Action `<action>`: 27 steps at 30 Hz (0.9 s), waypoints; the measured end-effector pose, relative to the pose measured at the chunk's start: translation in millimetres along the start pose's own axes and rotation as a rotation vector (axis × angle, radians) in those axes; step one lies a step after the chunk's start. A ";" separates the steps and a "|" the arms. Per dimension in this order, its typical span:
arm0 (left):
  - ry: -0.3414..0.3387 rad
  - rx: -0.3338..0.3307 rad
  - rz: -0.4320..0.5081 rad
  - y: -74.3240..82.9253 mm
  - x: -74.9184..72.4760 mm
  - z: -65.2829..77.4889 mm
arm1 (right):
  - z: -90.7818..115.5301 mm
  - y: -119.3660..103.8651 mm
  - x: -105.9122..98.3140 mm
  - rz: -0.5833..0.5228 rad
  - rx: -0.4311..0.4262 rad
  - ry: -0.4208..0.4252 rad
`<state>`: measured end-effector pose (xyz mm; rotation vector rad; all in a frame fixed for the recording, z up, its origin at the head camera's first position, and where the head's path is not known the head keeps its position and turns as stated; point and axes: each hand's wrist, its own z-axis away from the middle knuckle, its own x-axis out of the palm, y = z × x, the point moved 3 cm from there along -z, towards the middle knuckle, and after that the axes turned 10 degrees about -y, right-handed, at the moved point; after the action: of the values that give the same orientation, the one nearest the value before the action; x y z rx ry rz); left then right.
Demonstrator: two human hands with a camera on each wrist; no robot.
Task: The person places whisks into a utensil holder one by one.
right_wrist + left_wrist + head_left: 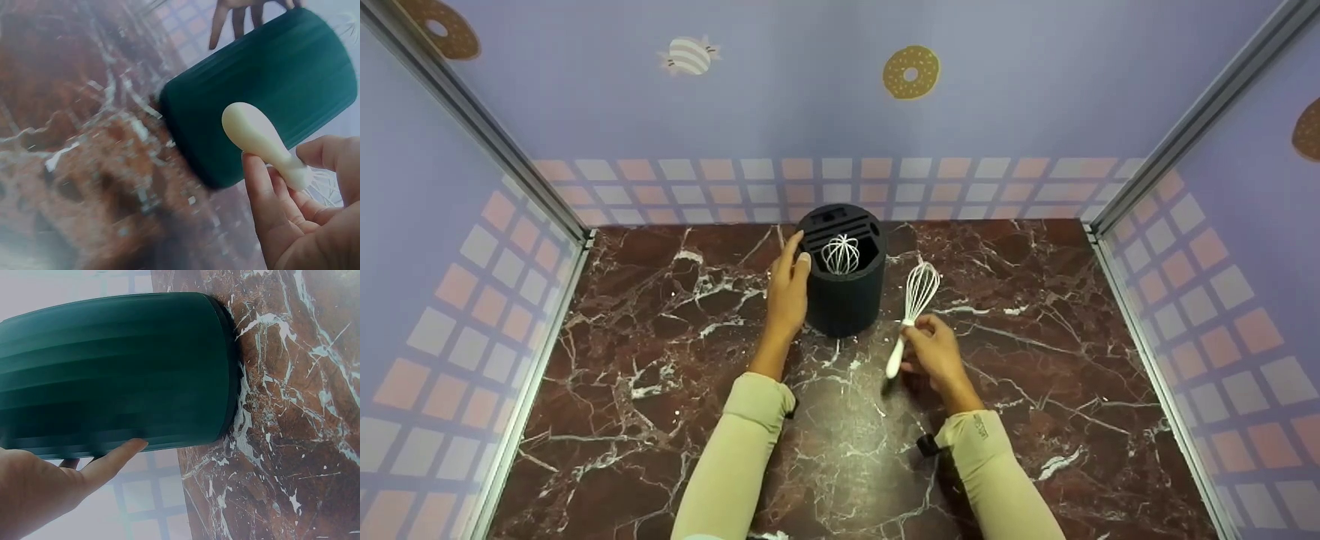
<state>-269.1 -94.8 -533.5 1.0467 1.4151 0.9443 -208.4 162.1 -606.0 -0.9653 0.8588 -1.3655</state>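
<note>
A dark round utensil holder (844, 300) with a slotted top stands upright on the table; the wrist views show its side as dark green (129, 377). One whisk (841, 255) sits in its larger front opening, wire loops up, its lower part hidden inside. My left hand (790, 289) rests against the holder's left side with fairly straight fingers, near the rim. To the right of the holder, my right hand (936, 349) pinches a second whisk (922, 289) where its wires meet the cream-white handle (253, 126). That whisk's loops point up and away, its handle end toward me.
The holder stands on a dark red marbled tabletop (660, 390) close to the back wall (780, 97), which bears donut and candy pictures above a row of tiles. Side walls (1222, 300) with metal edging close in the table left and right.
</note>
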 end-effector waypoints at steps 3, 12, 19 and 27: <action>-0.002 0.001 0.005 -0.1 -0.3 -0.1 | 2.1 -14.3 2.4 -0.003 -0.053 0.008; -0.007 0.000 -0.017 0.3 0.4 -0.4 | 8.5 -62.3 11.6 -0.023 -0.178 -0.022; -0.004 0.000 -0.015 0.3 0.9 -1.2 | 13.0 -105.4 20.1 0.011 -0.298 -0.006; -0.003 -0.005 -0.016 -0.2 -0.1 -0.9 | 14.2 -150.5 25.4 0.021 -0.437 0.011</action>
<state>-270.0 -95.0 -533.6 1.0307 1.4161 0.9344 -252.4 142.3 -460.5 -1.2762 1.2022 -1.1868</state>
